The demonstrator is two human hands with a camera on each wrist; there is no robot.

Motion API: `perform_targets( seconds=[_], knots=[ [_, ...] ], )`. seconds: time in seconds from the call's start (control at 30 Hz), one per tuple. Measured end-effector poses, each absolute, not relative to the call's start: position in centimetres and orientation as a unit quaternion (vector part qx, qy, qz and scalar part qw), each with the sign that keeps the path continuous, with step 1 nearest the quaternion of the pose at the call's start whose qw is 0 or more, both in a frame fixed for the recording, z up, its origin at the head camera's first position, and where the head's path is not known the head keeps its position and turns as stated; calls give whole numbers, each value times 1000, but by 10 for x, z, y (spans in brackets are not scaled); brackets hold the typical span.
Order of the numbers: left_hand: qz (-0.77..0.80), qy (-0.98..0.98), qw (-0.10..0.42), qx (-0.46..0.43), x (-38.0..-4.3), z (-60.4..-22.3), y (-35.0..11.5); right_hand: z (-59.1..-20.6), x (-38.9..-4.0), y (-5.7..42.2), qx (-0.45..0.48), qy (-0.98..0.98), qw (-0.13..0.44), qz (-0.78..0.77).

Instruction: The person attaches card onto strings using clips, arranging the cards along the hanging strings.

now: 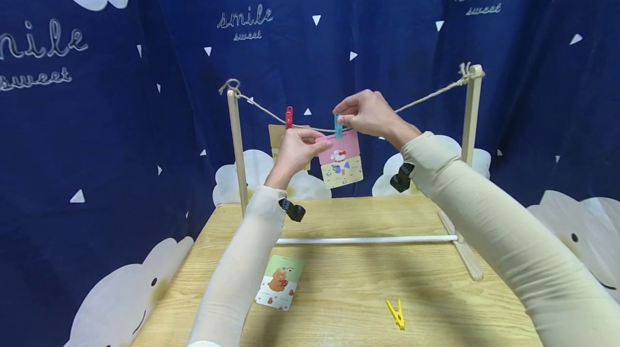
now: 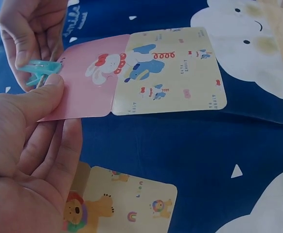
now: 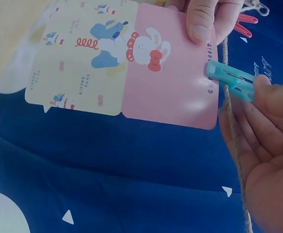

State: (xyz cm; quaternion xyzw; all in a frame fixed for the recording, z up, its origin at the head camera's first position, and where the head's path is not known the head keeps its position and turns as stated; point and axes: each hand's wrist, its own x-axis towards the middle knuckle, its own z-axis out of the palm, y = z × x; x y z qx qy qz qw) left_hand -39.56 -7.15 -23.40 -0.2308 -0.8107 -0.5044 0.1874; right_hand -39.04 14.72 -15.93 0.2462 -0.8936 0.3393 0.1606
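A pink and yellow rabbit card (image 1: 340, 160) hangs at the rope (image 3: 233, 126), its upper left corner pinched between thumb and fingers of my left hand (image 1: 301, 149). My right hand (image 1: 370, 114) pinches a teal clothespin (image 3: 231, 80) by its handle end. In the right wrist view the clothespin's tip lies over the card's pink top edge and across the rope. Left of my left hand, a red clothespin (image 1: 289, 117) sits on the rope above a lion card (image 2: 127, 201), which my left hand partly hides in the head view.
Two wooden posts (image 1: 237, 148) hold the rope's ends, and a white rod (image 1: 368, 240) runs low between them. On the wooden table (image 1: 349, 288) lie a green and white bear card (image 1: 280, 282) and a yellow clothespin (image 1: 396, 314). A dark blue cloud-print curtain (image 1: 387, 24) hangs behind.
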Motion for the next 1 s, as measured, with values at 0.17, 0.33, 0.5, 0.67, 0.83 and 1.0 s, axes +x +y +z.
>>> perform_targets(
  seconds=[0.17, 0.33, 0.5, 0.67, 0.83, 1.0],
  knots=[
    [-498, -815, 188, -227, -395, -235, -72, -159, -390, 147, 254, -896, 156, 329],
    [-495, -816, 192, -228, -395, -236, -72, -159, -389, 147, 255, -899, 157, 319],
    [-493, -818, 194, -226, -394, -235, -72, -159, -389, 148, 255, -900, 156, 317],
    [-497, -818, 193, -216, -392, -236, -73, -159, -389, 147, 255, -900, 158, 317],
    [-501, -816, 194, -213, -391, -236, -74, -159, -389, 147, 252, -899, 163, 318],
    [-505, -815, 196, -208, -391, -236, -74, -159, -389, 147, 252, -899, 164, 318]
  ],
)
